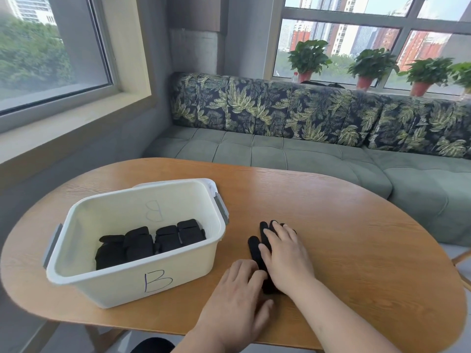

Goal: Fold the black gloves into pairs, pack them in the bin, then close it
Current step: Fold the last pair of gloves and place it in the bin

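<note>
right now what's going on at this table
A person is pressing loose black gloves flat on the wooden table. The right hand lies spread over them, and the left hand rests at their near end. To the left stands the white bin marked B, open, with several folded black bundles already inside.

The bin (132, 253), holding folded gloves (150, 244), sits left of the flat glove (257, 247).
</note>
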